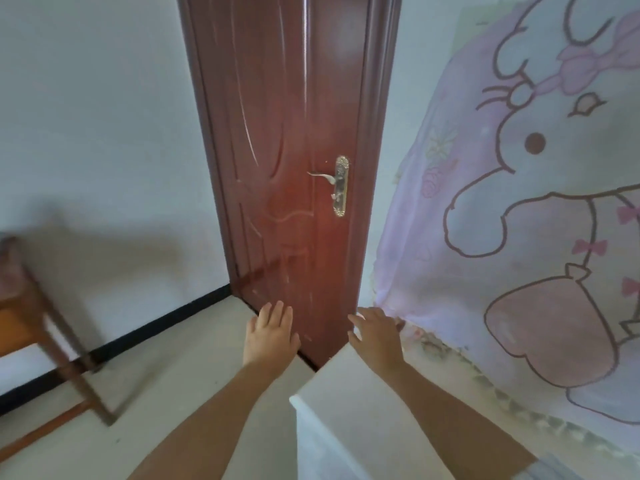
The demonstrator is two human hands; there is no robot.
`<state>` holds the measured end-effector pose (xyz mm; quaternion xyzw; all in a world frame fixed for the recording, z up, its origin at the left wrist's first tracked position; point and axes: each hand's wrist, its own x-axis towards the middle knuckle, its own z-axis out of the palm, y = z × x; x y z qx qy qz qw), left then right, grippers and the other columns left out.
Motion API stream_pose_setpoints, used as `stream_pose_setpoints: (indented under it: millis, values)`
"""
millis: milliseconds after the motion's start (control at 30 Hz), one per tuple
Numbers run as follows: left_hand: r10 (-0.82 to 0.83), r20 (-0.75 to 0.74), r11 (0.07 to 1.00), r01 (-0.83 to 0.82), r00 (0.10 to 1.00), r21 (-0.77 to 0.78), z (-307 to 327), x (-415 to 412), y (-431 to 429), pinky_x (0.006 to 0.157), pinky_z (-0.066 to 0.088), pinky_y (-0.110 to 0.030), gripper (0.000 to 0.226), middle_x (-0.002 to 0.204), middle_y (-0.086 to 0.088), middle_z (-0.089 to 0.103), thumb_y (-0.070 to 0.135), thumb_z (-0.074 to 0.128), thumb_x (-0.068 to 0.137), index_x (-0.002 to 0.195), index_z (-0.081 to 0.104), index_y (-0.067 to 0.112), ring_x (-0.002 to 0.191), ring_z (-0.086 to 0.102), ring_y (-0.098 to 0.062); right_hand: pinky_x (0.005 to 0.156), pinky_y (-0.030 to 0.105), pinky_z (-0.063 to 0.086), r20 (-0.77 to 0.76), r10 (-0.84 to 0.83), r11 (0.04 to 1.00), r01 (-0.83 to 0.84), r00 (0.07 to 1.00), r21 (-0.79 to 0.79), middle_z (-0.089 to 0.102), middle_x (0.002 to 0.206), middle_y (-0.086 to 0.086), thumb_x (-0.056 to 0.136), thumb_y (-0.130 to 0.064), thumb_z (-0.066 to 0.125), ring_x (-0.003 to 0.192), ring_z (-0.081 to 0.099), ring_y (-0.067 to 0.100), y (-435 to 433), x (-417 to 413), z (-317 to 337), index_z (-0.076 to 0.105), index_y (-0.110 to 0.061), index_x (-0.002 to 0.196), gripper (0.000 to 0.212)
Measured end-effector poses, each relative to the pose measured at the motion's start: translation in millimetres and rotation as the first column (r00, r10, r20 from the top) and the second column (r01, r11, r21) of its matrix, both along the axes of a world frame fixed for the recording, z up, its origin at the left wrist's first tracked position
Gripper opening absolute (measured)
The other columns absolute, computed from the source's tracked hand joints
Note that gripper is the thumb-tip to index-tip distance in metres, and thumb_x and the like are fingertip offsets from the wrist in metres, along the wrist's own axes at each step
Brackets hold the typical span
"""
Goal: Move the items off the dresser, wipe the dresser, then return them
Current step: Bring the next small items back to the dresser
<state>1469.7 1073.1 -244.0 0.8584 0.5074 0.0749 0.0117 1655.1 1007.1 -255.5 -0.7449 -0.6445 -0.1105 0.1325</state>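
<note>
White, smooth and matt, the dresser (349, 389) shows only its near corner, part of its flat top and a strip of its front face. It lies under the right forearm and runs forward to the heel of the right hand (377, 332). The corner is rounded, and the top reads slightly brighter than the front.

Right hand: palm down at the far end of the dresser top, fingers straight and spread, holding nothing. Whether the palm touches the top cannot be told.

Left hand (272, 329): level with the right hand and apart from it, left of the dresser's corner and over the floor (173, 393). It is palm down with the fingers straight and lightly fanned, and it holds nothing.

Beyond both sets of fingertips stands a door (277, 133), reddish-brown with a carved panel and a glossy sheen. Its handle (323, 176), a silver lever on a brass-coloured plate, sits above the gap between the hands.

Right of the right hand hangs a sheer lilac curtain (467, 271). It is printed with a cartoon rabbit outlined in brown, with pink bows and a pink heart. Its lacy hem falls just beside the dresser's right edge.

Left of the left hand, the pale floor meets a black skirting (156, 327) at the foot of a white wall (86, 116). Farther left is a brown wooden stool (34, 323), blurred.
</note>
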Motion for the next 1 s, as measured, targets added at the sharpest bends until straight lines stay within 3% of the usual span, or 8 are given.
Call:
stream_pose_setpoints:
  millis: [133, 200, 267, 333, 500, 733, 1000]
  values:
    - [0.179, 0.045, 0.982, -0.181, 0.983, 0.050, 19, -84, -4, 0.116, 0.011, -0.039, 0.057, 0.156, -0.001, 0.010, 0.039, 0.031, 0.097, 0.147, 0.014, 0.018, 0.144, 0.005, -0.022, 0.058, 0.033, 0.055, 0.000, 0.137, 0.990, -0.137, 0.991, -0.032, 0.072, 0.088, 0.000, 0.053, -0.032, 0.068, 0.080, 0.069, 0.022, 26, -71, 24, 0.073, -0.020, 0.082, 0.032]
    - [0.278, 0.055, 0.957, -0.282, 0.959, 0.072, 28, -133, -12, 0.116, 0.012, -0.040, 0.056, 0.156, -0.001, 0.012, 0.040, 0.032, 0.097, 0.146, 0.015, 0.018, 0.144, 0.006, -0.023, 0.075, 0.039, 0.054, -0.020, 0.197, 0.979, -0.197, 0.980, -0.044, 0.069, 0.107, 0.008, 0.067, -0.031, 0.064, 0.099, 0.065, 0.027, 34, -116, 36, 0.070, -0.016, 0.103, 0.040]
    - [0.371, 0.075, 0.924, -0.376, 0.926, 0.073, 35, -186, -25, 0.116, 0.011, -0.041, 0.056, 0.156, -0.001, 0.011, 0.040, 0.032, 0.097, 0.146, 0.015, 0.018, 0.144, 0.005, -0.023, 0.104, 0.043, 0.034, -0.051, 0.277, 0.957, -0.280, 0.960, -0.079, 0.045, 0.140, 0.013, 0.088, -0.030, 0.052, 0.131, 0.040, 0.029, 41, -166, 42, 0.047, -0.016, 0.134, 0.048]
    - [0.460, 0.084, 0.882, -0.466, 0.884, 0.070, 41, -242, -42, 0.117, 0.010, -0.041, 0.056, 0.156, -0.001, 0.009, 0.039, 0.032, 0.097, 0.146, 0.014, 0.019, 0.145, 0.003, -0.023, 0.113, 0.040, 0.015, -0.032, 0.363, 0.923, -0.365, 0.931, -0.122, 0.020, 0.154, 0.008, 0.096, -0.035, 0.036, 0.142, 0.016, 0.023, 45, -217, 49, 0.024, -0.021, 0.145, 0.052]
    - [0.680, 0.120, 0.723, -0.689, 0.723, 0.056, 60, -389, -102, 0.117, 0.010, -0.043, 0.056, 0.157, -0.002, 0.009, 0.042, 0.032, 0.097, 0.147, 0.014, 0.021, 0.145, 0.003, -0.023, 0.115, 0.041, 0.007, -0.029, 0.560, 0.817, -0.557, 0.828, -0.147, 0.007, 0.157, 0.005, 0.098, -0.044, 0.028, 0.144, 0.005, 0.021, 38, -366, 60, 0.013, -0.026, 0.147, 0.055]
    - [0.814, 0.175, 0.547, -0.832, 0.554, 0.094, 73, -543, -192, 0.115, 0.014, -0.041, 0.048, 0.152, 0.001, 0.021, 0.038, 0.033, 0.096, 0.141, 0.024, 0.021, 0.143, 0.011, -0.023, 0.115, 0.046, 0.005, -0.029, 0.750, 0.651, -0.746, 0.660, -0.144, 0.007, 0.157, 0.005, 0.096, -0.049, 0.029, 0.145, 0.002, 0.023, -2, -537, 69, 0.012, -0.029, 0.147, 0.057]
    - [0.885, 0.148, 0.430, -0.897, 0.442, 0.103, 73, -634, -227, 0.115, 0.014, -0.038, 0.057, 0.156, 0.000, 0.013, 0.044, 0.030, 0.097, 0.146, 0.015, 0.019, 0.144, 0.007, -0.022, 0.115, 0.046, 0.005, -0.006, 0.813, 0.572, -0.800, 0.583, -0.180, 0.006, 0.157, 0.005, 0.097, -0.045, 0.030, 0.145, 0.000, 0.023, -11, -627, 79, 0.012, -0.028, 0.147, 0.056]
